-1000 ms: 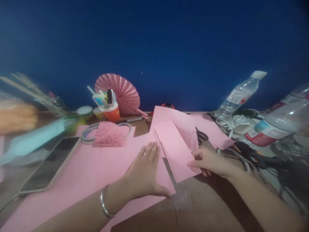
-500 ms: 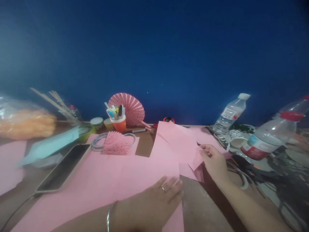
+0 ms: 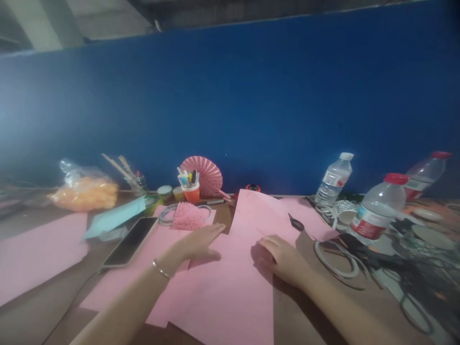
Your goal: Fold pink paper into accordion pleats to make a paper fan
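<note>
My left hand (image 3: 200, 242) reaches forward with its fingers stretched out, hovering low over the large pink paper sheet (image 3: 230, 287) and close to the small pleated pink fan piece (image 3: 187, 216). My right hand (image 3: 283, 258) lies palm down on the same pink sheet near its right edge, fingers flat and slightly curled, holding nothing that I can see. More pink sheets (image 3: 266, 211) lie just beyond both hands. A bracelet circles my left wrist.
A phone (image 3: 131, 235) lies left of the sheet. At the back stand an orange pen cup (image 3: 191, 191), a round pink paper fan (image 3: 206, 176), small jars and a bag of orange things (image 3: 84, 191). Water bottles (image 3: 377, 211), scissors (image 3: 295, 222), tape rings and cables crowd the right.
The camera has tilted up, showing more wall. My right hand let go of the small pink sheet and dropped flat onto the big sheet. My left hand moved forward towards the pleated piece.
</note>
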A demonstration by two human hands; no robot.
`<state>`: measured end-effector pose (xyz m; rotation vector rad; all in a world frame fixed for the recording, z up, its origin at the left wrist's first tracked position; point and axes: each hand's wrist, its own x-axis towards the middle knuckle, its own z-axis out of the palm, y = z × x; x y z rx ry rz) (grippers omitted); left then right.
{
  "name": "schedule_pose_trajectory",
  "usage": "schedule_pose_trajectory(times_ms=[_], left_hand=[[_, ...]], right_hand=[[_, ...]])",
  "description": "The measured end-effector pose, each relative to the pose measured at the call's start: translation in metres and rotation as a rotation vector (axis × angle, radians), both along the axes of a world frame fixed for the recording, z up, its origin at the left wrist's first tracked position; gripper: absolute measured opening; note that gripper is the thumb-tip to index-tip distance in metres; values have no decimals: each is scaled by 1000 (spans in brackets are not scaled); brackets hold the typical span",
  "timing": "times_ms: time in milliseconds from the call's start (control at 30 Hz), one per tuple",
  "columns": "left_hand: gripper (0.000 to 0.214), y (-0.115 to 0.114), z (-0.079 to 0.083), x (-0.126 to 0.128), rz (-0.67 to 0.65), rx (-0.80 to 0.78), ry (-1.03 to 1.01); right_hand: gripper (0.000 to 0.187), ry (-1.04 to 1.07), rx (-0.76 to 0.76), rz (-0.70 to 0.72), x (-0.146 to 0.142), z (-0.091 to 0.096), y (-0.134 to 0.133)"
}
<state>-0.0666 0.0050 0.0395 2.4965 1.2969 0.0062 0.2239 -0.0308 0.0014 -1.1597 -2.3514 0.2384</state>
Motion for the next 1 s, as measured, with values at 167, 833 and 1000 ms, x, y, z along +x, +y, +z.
schedule_pose_trajectory(times_ms=[167,833,1000], left_hand=[[91,9,6,8,-55,49,38],[28,-27,19,28,272,247,-540],[25,-29,2,24,327,366,-566]], right_hand=[[58,-50,-39,-22,-5,-3,-2],[20,536,-227,-223,5,-6,5],[10,505,-214,-204,11,-10,9]])
